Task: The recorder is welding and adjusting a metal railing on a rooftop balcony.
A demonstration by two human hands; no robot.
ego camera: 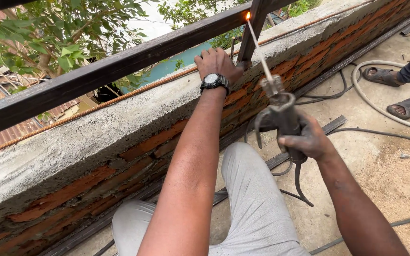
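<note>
Both forearms bare with no sleeves, black round-faced wristwatch (215, 81) strapped just behind the left hand (218, 62), right hand (309, 140) ungloved and smudged with dark grime, light grey trousers (257, 204) covering the bent legs below both hands.
</note>
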